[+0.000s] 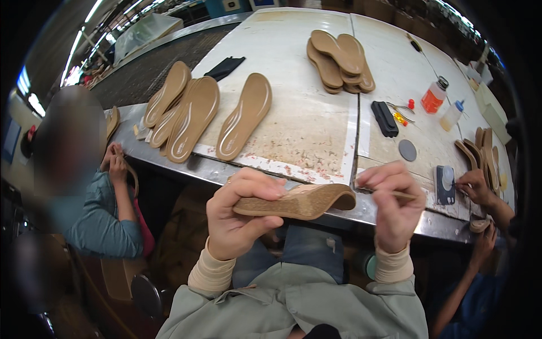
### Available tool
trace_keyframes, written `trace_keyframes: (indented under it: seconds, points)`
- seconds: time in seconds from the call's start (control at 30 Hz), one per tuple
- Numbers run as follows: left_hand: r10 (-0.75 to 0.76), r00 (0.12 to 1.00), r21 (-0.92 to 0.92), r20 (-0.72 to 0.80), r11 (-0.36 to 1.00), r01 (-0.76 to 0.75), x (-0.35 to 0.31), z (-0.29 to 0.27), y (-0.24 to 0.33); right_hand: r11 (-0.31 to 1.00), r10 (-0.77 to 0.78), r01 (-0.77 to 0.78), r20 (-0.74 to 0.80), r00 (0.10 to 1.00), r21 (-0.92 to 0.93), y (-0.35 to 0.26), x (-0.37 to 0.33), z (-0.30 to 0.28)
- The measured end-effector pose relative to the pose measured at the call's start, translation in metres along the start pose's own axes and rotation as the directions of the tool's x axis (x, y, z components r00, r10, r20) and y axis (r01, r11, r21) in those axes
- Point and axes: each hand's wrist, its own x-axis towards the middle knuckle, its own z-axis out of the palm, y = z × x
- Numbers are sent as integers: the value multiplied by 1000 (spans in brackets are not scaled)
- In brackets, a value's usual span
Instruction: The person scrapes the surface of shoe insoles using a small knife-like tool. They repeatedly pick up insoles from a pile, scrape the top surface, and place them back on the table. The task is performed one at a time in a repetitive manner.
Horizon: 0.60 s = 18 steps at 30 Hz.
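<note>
My left hand (pixel 240 206) is closed around one end of a tan shoe insole (pixel 305 204), thumb below and fingers on top. The insole is held on its side above the table's front edge, its curved far end pointing right. Just beyond that end, my right hand (pixel 395 203) pinches a thin stick-like tool (pixel 405 195); its tip is too small to make out. Ahead of my left hand a single insole (pixel 244 116) lies on the table, with a pile of insoles (pixel 193 118) to its left.
Another insole stack (pixel 341 59) lies farther back on the white table (pixel 293 135). To the right are a black case (pixel 384 118), pliers (pixel 403 110), a red-orange bottle (pixel 434 96), a squeeze bottle (pixel 451 116) and a grey disc (pixel 407 150). Co-workers' hands work at both sides.
</note>
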Motion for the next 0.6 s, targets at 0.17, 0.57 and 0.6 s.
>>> trace_keyframes:
  seconds: [0.17,0.57,0.6]
  points:
    - [45,999,-2,26,999,-45,-2,2,-2,991,-14,-23,274,962,131,-4,10,44]
    - [17,999,18,32,1000,-17,-4,5,0,997,-41,56,299,953,-44,-6,11,52]
    - [20,999,22,36,1000,-21,-4,4,0,997,-45,62,301,952,-47,-6,11,52]
